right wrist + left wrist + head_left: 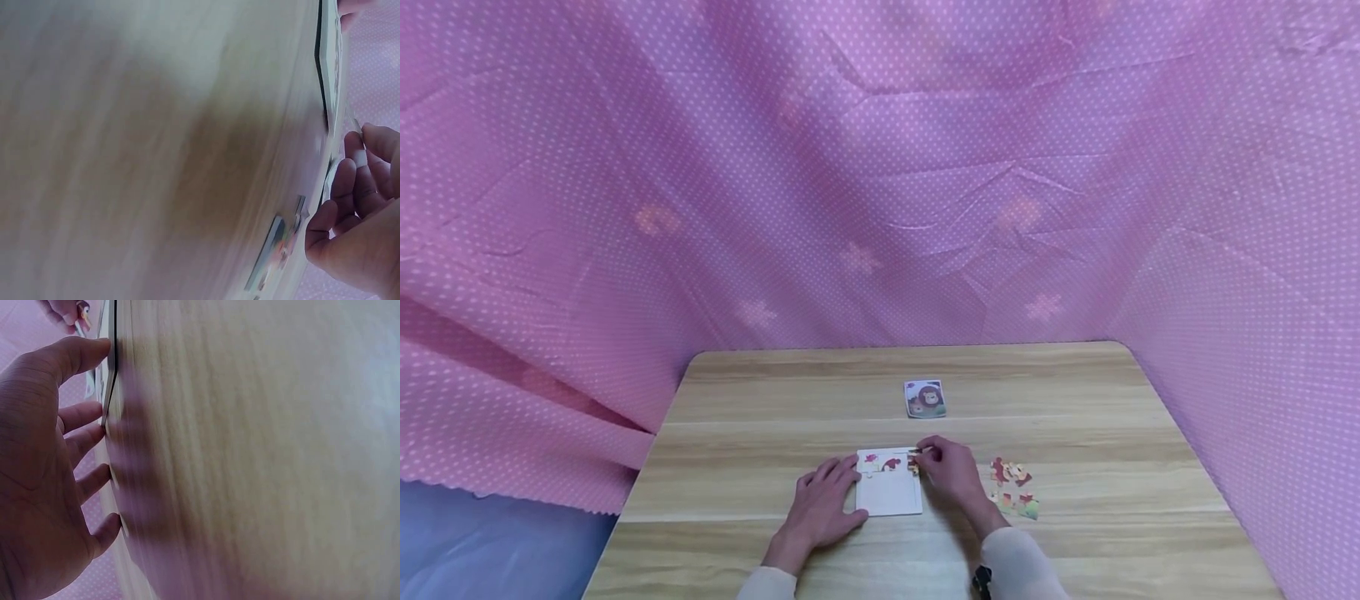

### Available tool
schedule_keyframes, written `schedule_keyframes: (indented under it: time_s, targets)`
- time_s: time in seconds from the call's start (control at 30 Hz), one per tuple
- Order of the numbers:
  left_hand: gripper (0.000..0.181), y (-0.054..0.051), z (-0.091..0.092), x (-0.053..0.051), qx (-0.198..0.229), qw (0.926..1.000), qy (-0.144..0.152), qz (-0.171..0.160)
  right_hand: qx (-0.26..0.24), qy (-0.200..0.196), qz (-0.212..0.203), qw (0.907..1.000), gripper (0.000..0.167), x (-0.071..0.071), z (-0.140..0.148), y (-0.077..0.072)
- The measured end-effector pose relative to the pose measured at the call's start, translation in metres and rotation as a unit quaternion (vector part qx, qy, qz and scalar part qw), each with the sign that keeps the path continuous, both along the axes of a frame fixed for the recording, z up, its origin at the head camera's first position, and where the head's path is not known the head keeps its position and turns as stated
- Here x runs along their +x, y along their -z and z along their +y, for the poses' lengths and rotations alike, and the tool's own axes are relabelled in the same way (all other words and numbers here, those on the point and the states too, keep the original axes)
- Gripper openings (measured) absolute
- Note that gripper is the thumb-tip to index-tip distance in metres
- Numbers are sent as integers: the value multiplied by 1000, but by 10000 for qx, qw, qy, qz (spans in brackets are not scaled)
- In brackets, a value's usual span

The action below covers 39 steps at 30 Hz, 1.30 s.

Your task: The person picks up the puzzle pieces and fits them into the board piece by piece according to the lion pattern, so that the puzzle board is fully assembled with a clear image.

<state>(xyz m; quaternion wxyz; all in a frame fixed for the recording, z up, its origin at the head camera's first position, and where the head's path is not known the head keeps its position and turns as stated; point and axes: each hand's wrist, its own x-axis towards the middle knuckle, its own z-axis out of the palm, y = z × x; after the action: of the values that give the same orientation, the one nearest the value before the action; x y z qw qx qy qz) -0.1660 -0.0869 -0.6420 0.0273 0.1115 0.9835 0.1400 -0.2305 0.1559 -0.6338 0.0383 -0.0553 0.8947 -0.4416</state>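
A white puzzle board (889,497) lies on the table with a few picture pieces (891,464) along its far side. My left hand (822,508) rests at the board's left edge, fingers spread, with thumb and fingertips touching the edge and table. Over the board's far right corner, my right hand (952,475) pinches a small puzzle piece (357,125) between thumb and fingertip. Its picture is mostly hidden by the fingers. Several loose puzzle pieces (1011,472) in red, yellow and green lie on the table right of that hand.
Beyond the board lies a small card (925,399) with a lion picture. The wooden table (760,392) has rounded far corners. Pink dotted cloth (880,208) hangs behind it and on both sides.
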Motion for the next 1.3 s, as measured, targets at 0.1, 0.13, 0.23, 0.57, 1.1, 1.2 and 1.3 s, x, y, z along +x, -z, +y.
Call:
schedule_keyframes:
  time_s: [0.1,0.13,0.23,0.57,1.1,1.2,1.3]
  targets:
    - [56,0,0,0,18,10000,0,10,99,-49,6,9999,17,-1,-3,1]
    - [56,1,0,0,32,10000,-1,21,161,-84,40,9998,17,-2,-4,2]
    - [55,2,0,0,58,10000,0,78,239,-133,-24,9996,17,-2,-8,1]
    - [55,2,2,1,152,9998,-67,120,349,-344,-242,9985,22,-6,-13,-2]
    - [56,-1,2,-2,59,9999,-76,-27,516,212,-254,9981,16,-9,-21,-1]
    - [57,-2,3,-2,59,9999,-81,-41,607,338,-289,9972,14,-10,-22,-1]
    - [57,-3,3,-2,59,9999,-88,-31,637,402,-380,9964,13,-10,-23,-3]
